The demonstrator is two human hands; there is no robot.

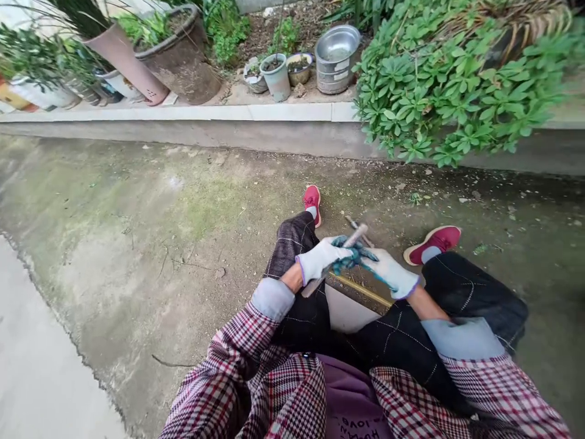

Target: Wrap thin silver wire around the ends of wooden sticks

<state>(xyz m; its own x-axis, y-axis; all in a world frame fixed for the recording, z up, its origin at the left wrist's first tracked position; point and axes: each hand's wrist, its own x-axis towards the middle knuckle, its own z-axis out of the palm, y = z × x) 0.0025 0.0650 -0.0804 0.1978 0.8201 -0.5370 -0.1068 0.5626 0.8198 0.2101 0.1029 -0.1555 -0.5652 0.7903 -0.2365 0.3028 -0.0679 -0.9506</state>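
Both hands wear white work gloves with blue-green coated fingers and meet above the gap between my knees. My left hand [325, 258] is closed around a pale greyish wooden stick [357, 235], which slants from near my left wrist up and to the right. My right hand [389, 271] comes in from the other side, its fingers closed against the left ones. What it grips is hidden. Just beyond the hands shows a thin, brownish stick-like piece [353, 223], partly covered by them. Below the hands lies a yellow rod [361, 289].
Pale flat surface [350, 310] between my thighs. Red shoes [312, 200] on mossy concrete, with twigs [189, 263] to the left. Ahead runs a low ledge [274, 113] bearing flowerpots [276, 78], a metal pot [337, 60] and an overhanging leafy bush [452, 79].
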